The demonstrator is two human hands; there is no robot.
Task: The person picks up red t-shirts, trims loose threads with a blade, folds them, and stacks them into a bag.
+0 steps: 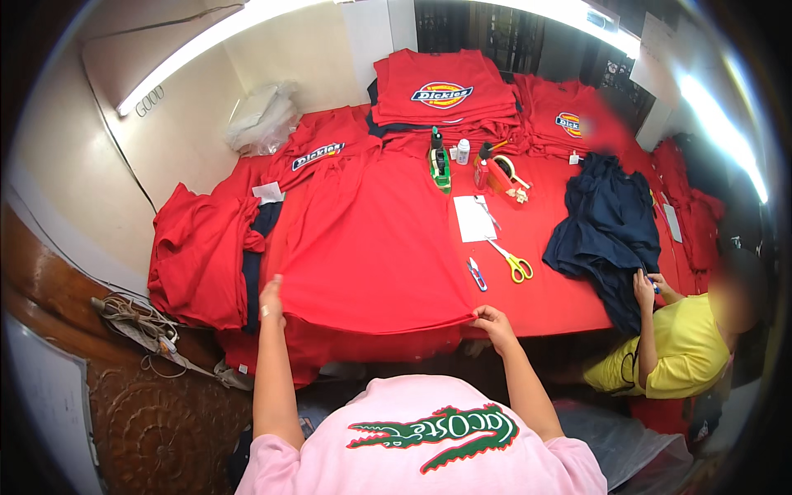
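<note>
We pinch the near hem of the red shirt (363,239) with both hands. Our left hand (271,299) grips its left corner, our right hand (492,322) its right corner, below the scissors (513,262).

Both hands at the near edge of a red shirt spread on the table

The left hand (271,299) and right hand (493,322) pinch the hem of the red shirt (367,247) at the table's (561,301) near edge. Yellow-handled scissors (513,262) and a white paper (473,219) lie just beside it; a co-worker's hand (643,289) holds a navy garment (608,227) at the right edge.
</note>
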